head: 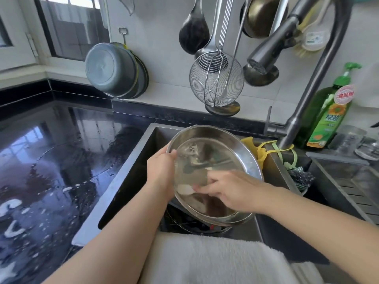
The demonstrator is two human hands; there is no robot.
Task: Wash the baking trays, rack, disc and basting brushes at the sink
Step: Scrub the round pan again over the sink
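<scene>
In the head view, the left hand (162, 171) is gripping the left rim of a round steel tray (242, 158), thumb over the edge, and is holding it tilted over the sink (131, 181). The right hand (227, 191) is lying inside the tray with fingers curled and pressing on something pale; it is blurred, so I cannot tell if it is a sponge or cloth.

The tray is looking thin, stiff and rather light, I judge, but wet and slippery. The raised rim is giving the safest hold, with the thumb hooked over it.

The tray is looking shiny, shallow and round, with a cloudy film and small white specks on its bottom. Below it, more dark things are lying in the sink, too unclear to name.
</scene>
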